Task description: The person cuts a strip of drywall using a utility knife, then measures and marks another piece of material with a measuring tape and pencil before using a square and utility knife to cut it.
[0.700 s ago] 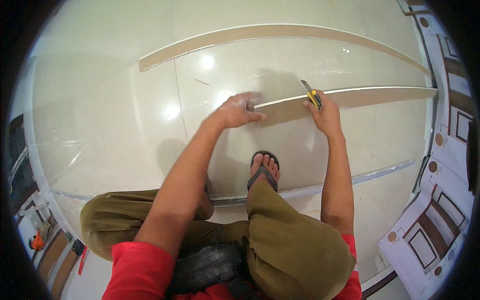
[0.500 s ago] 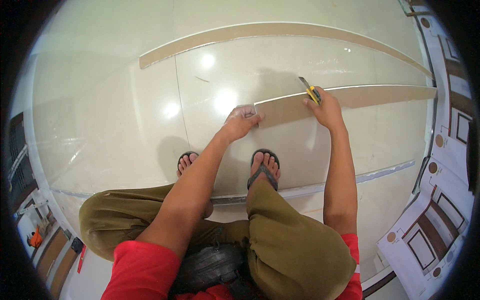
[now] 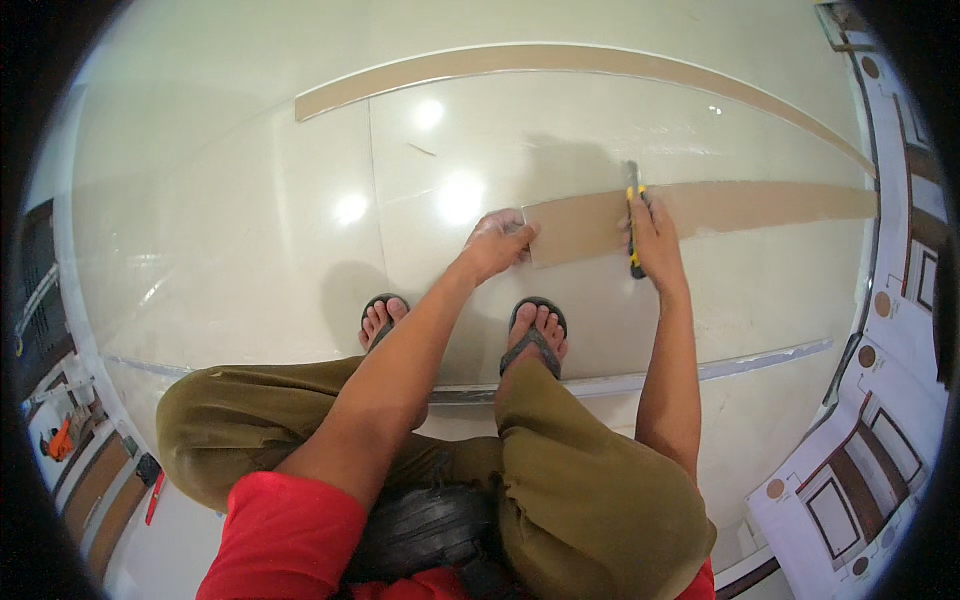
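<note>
My left hand (image 3: 500, 243) grips the left end of a long brown board strip (image 3: 770, 205), thumb at its end and fingers curled round it. My right hand (image 3: 652, 240) holds a yellow-and-black utility knife (image 3: 634, 190) over the same strip, to the right of my left hand, with the blade pointing away from me. The knife and fingers are slightly blurred; whether they touch the board I cannot tell. Farther away, a second brown strip (image 3: 450, 72) with white edges lies across the glossy tile floor (image 3: 220, 240).
My sandaled feet (image 3: 535, 335) are below the strip, beside a pale rail (image 3: 750, 362) crossing the floor. Printed sheets with panel drawings (image 3: 845, 500) run along the right side. Assorted tools and pieces, one orange (image 3: 58, 440), lie at the far left.
The held strip has turned flatter, its white edge no longer showing. The knife has swung from slanted to upright in the picture. My left fingers have closed round the strip's end.
</note>
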